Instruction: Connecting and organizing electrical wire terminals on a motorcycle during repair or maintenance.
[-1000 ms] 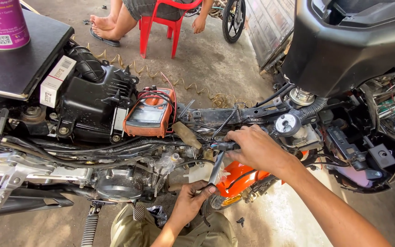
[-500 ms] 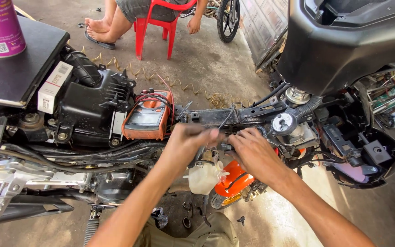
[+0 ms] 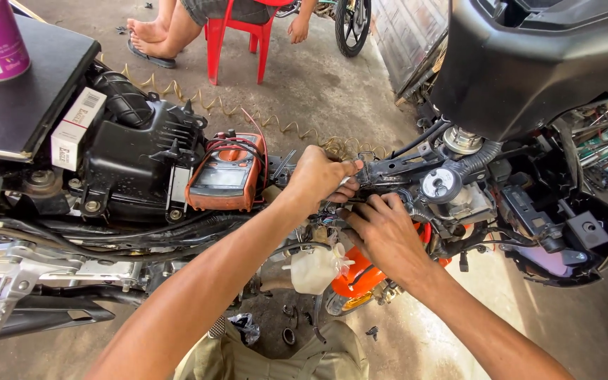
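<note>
Left hand: forearm stretched forward, fingers curled shut around the black frame bar of the stripped motorcycle. Right hand: just below, fingers bent into the wire bundle (what they pinch cannot be told). Adjacent: orange multimeter left of the hands; white plastic reservoir beneath; black air box; round lock cylinder to the right.
</note>
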